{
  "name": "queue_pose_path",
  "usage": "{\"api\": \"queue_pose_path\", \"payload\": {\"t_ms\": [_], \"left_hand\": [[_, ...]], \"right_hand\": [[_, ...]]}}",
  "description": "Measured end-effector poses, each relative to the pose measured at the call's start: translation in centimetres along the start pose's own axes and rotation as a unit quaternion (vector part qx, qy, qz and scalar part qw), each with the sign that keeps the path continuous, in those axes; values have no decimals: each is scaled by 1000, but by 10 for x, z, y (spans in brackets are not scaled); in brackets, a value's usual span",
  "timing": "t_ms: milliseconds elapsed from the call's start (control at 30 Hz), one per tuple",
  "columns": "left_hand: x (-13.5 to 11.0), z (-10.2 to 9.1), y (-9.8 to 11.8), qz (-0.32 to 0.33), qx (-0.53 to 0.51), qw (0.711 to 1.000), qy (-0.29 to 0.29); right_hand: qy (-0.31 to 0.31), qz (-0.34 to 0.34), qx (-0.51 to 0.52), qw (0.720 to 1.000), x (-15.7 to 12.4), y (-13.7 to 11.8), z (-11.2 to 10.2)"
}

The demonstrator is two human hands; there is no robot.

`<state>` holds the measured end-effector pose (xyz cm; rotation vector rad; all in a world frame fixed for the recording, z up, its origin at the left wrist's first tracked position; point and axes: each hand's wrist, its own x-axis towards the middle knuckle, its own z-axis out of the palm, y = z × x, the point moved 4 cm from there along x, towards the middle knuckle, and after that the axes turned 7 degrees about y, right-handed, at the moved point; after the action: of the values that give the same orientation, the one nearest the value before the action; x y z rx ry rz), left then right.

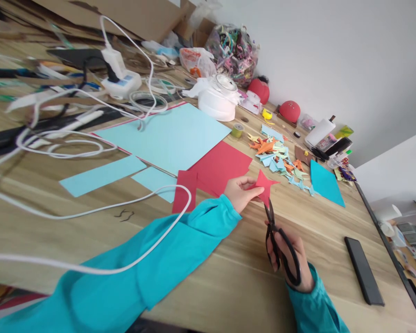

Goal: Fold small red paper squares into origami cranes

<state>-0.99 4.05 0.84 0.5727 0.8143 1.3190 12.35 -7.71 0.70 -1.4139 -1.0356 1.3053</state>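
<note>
A red paper star point(264, 186) is pinched between the thumb and fingers of my left hand point(241, 193), held above the table. My right hand point(293, 256) grips black-handled scissors point(271, 224), fingers through the loops. Their blades point up at the star's lower edge; whether they touch the paper I cannot tell. Behind my left hand lie red paper sheets point(220, 166) and a narrower red strip point(185, 190). Light blue sheets point(173, 136) and a light blue strip point(102, 175) rest further left.
A white cable point(152, 247) loops across my left sleeve. Folded paper pieces point(273, 152) are heaped beyond the star, near a teal sheet point(327, 182). A black phone-like slab point(364, 270) lies at right. A power strip point(121, 83) and white roll point(217, 99) stand further back.
</note>
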Motion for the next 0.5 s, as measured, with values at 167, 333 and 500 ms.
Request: {"api": "queue_pose_path", "payload": {"t_ms": [167, 333, 500], "left_hand": [[-2, 1, 0, -10, 13, 1000, -3], [-2, 1, 1, -15, 18, 1000, -3], [-2, 0, 0, 5, 29, 1000, -1]], "right_hand": [[7, -2, -11, 1000, 0, 0, 0], [20, -4, -18, 1000, 0, 1, -1], [21, 1, -28, 999, 0, 1, -1]]}}
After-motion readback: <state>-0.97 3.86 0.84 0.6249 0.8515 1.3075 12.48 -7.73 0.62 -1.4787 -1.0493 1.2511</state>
